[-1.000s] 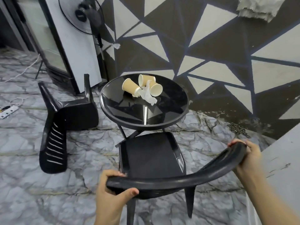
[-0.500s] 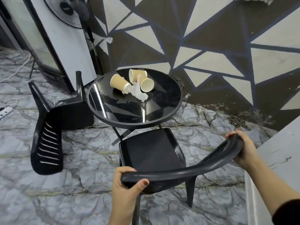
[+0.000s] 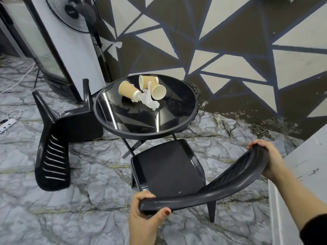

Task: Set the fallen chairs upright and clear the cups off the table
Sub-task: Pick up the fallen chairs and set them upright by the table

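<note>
In front of the round table (image 3: 187, 121), the upright chair (image 3: 168, 172) stands with its curved backrest wrapped by both hands: left hand (image 3: 143, 214) clamped on the near end, right hand (image 3: 269, 160) on the far end. Three cups (image 3: 128, 90) lie tipped on the table.

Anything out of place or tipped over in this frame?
Yes. A second black chair lies on its side left of the round table. Three paper cups lie toppled on the tabletop around a crumpled napkin.

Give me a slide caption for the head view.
Both hands grip the upright chair backrest; second chair lies toppled; three cups on table.
</note>
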A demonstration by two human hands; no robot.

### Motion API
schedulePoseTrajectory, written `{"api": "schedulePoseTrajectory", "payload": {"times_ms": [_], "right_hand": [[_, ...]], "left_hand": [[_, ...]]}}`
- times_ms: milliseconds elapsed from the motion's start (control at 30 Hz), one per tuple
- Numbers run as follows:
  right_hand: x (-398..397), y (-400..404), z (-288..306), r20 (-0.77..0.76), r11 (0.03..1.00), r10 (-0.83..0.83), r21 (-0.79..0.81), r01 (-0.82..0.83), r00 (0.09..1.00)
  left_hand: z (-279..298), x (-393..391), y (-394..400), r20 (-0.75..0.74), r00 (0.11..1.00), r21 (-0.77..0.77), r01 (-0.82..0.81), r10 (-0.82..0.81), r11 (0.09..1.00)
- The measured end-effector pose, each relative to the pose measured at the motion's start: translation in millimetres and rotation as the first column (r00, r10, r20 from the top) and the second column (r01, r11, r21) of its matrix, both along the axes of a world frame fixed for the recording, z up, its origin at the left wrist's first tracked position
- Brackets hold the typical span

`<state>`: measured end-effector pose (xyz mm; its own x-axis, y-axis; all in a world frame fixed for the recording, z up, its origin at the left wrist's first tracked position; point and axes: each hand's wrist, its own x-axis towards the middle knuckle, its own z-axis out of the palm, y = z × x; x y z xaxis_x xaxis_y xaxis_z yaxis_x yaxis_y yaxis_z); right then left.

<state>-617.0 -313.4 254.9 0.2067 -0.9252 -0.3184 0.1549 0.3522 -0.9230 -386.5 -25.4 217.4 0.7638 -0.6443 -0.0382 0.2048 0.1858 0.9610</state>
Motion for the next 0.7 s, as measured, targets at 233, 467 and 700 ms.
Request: {"api": "schedulePoseTrajectory", "payload": {"times_ms": [233, 467, 700], "right_hand": [[-5.5, -3.0, 36.9, -0.773, 0.923, -0.018, -0.256, -0.286, 0.634], [73.1, 49.5, 68.0, -0.976, 0.732, -0.059, -0.184, -0.656, 0.209], [215.0, 198.9, 72.5, -0.971, 0.181, 0.184, -0.116, -0.977, 0.149]], "left_hand": [[-1.0, 12.3, 8.7, 0.044, 0.98, 0.139, 0.185, -0.192, 0.973], [-1.2, 39.7, 20.0, 0.462, 0.72, 0.523, 0.249, -0.517, 0.815], [-3.2, 93.1, 73.1, 0.46, 0.624, 0.796, 0.026, -0.632, 0.604]]}}
